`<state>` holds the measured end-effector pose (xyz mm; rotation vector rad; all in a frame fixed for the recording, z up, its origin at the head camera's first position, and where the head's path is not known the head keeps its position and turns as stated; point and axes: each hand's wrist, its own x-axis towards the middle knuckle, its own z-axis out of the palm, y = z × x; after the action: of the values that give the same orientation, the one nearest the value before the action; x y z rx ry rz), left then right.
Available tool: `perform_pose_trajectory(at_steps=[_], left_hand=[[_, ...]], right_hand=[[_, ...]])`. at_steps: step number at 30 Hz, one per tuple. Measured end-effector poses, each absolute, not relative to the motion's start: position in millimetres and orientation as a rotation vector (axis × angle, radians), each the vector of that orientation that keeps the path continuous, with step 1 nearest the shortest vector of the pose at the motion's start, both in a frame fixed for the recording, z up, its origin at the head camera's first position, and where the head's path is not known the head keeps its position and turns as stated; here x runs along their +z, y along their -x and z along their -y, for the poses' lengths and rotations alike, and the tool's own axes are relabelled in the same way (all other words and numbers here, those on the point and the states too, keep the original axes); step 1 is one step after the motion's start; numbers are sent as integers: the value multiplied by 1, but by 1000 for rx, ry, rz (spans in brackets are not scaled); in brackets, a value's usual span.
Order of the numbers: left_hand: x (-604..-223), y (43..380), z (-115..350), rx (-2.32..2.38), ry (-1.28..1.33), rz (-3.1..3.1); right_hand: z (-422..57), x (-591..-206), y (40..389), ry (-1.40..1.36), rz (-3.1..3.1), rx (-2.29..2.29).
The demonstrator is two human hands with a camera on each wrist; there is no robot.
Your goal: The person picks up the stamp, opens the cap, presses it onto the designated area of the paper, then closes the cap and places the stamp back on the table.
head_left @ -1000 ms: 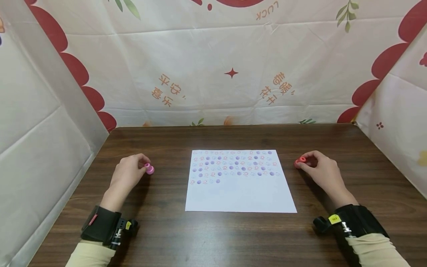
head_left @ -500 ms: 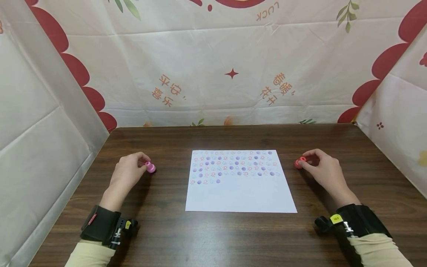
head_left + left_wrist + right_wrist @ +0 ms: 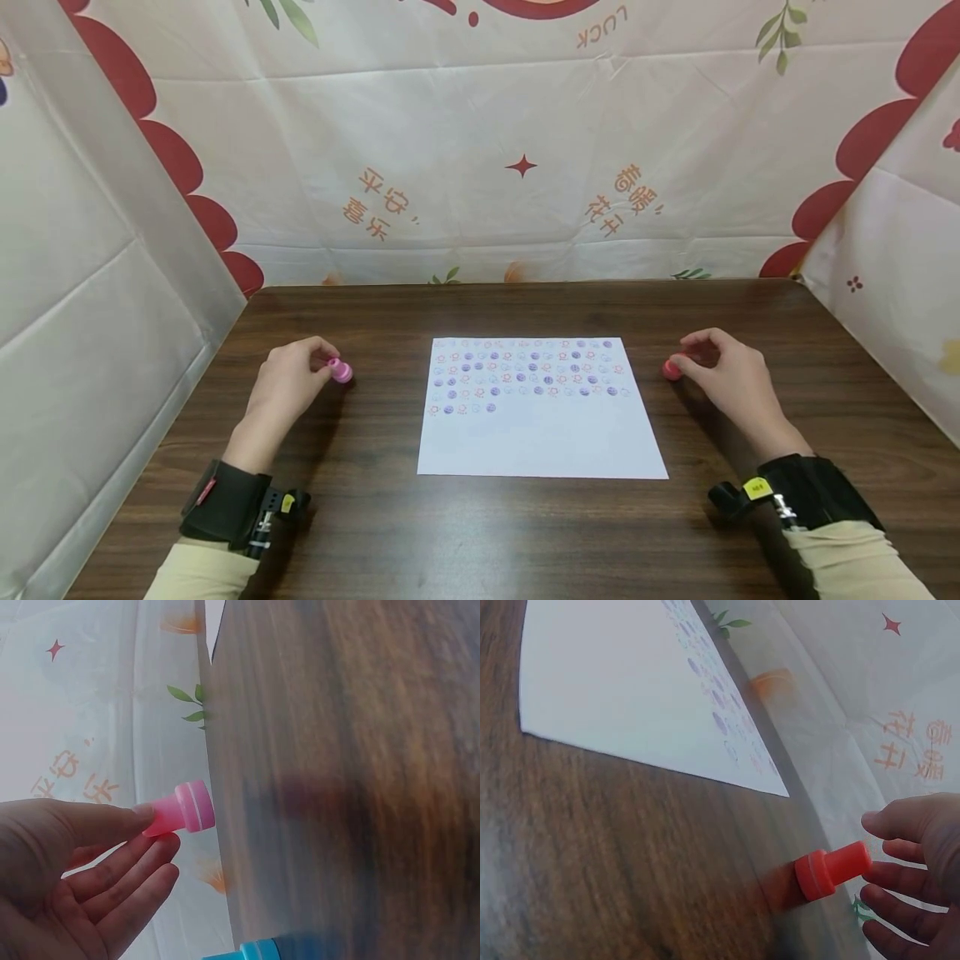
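Note:
In the left wrist view my left hand (image 3: 97, 862) pinches a pink stamp (image 3: 196, 807) by its handle between thumb and fingertips, its wide end pointing toward the table. The head view shows that stamp (image 3: 341, 371) left of the white paper (image 3: 540, 442). A red stamp (image 3: 815, 875) stands upright on the table beyond the paper's right side. Around its handle, my right hand (image 3: 922, 870) has its fingers spread, with the thumb apart from it. From the head, the right hand (image 3: 731, 383) partly hides the red stamp (image 3: 671, 371).
Rows of small red, blue and purple prints (image 3: 532, 367) cover the paper's far half. A blue stamp (image 3: 259, 950) stands at the lower edge of the left wrist view. A patterned white cloth (image 3: 480, 208) rises behind the brown wooden table (image 3: 487, 533).
My left hand has shifted slightly away and to the right with the pink stamp. The right hand's fingers have loosened and parted from the red stamp, which stays on the table.

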<state>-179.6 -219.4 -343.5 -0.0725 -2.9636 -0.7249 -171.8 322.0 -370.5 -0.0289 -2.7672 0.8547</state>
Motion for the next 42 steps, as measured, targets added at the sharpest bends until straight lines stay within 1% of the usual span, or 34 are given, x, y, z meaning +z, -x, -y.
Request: perform_pose_trajectory(at_steps=[36,42], left_hand=[[-330,178,197,-803,171,2913],[-331,179,193,-837,140,2912]], right_hand=[[-290,-351,179,-79,2713,918],[-283,-351,179,-96,2715,924]])
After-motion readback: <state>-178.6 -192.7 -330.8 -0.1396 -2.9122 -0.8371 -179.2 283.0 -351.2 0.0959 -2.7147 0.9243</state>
